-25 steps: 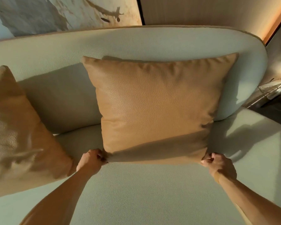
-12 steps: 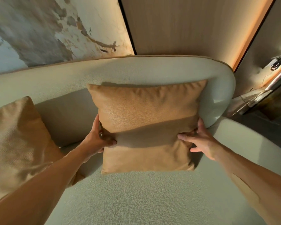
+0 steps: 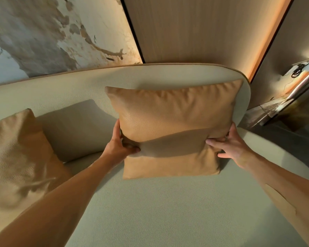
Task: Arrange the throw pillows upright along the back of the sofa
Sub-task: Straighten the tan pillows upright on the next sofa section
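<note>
mottled wall art (image 3: 43,32) upper left, wood panel (image 3: 194,29) beside it, glowing orange strip (image 3: 269,38), cluttered shelf (image 3: 303,68) far right.

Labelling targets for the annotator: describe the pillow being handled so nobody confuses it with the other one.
Start at the pale sofa backrest, near its rounded right end. The tan pillow stands upright against it there, on the seat. Unlike the second tan pillow at the far left, which nobody touches, the left hand and right hand grip its sides.
</note>
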`<state>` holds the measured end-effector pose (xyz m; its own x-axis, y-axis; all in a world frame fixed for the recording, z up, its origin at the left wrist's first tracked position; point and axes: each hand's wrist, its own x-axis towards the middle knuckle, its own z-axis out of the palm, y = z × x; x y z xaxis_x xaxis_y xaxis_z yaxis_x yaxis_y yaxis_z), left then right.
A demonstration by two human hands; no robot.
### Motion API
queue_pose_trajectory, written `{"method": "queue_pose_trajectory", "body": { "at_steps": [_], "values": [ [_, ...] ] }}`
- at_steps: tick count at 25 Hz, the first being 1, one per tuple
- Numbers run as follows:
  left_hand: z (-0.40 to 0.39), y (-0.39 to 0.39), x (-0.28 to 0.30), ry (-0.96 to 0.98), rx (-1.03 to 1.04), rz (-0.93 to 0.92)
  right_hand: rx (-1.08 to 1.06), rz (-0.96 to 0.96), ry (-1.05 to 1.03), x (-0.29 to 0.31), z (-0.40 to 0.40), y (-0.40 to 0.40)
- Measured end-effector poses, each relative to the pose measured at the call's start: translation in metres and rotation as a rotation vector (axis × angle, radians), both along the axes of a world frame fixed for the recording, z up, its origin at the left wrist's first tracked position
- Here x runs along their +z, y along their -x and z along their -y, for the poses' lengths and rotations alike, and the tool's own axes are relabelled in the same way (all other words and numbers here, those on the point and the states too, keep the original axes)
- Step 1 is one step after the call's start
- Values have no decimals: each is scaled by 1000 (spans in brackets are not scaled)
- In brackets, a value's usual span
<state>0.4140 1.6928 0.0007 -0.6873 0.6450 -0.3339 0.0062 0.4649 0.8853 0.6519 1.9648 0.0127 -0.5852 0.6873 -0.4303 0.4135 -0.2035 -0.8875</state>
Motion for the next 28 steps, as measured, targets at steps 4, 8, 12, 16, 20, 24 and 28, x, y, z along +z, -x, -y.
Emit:
{"method": "queue_pose_trajectory", "body": {
  "at_steps": [4, 8, 12, 16, 20, 24, 28],
  "values": [
    [-25, -22, -3, -15, -24, -2, -34, 26, -13, -1, -24, -23],
    [-42, -39, -8, -26, -55, 2, -69, 65, -39, -3, -39, -40],
    [-47, -49, -6, -16, -54, 27, -68, 84, -18, -11, -42, -44],
    [-45, -52, -6, 0, -26, -20, -71, 50, 19, -20, -39, -41],
    [-38, -50, -5, 39, 11, -50, -36, 55, 25, -23, -39, -34],
    [-41, -50, -6, 82, -36, -55, -31, 87, -191, -20, -25, -20],
    [-40, -52, -8, 133, -18, -185, -27, 128, -414, -17, -12, -21]
  ]
}}
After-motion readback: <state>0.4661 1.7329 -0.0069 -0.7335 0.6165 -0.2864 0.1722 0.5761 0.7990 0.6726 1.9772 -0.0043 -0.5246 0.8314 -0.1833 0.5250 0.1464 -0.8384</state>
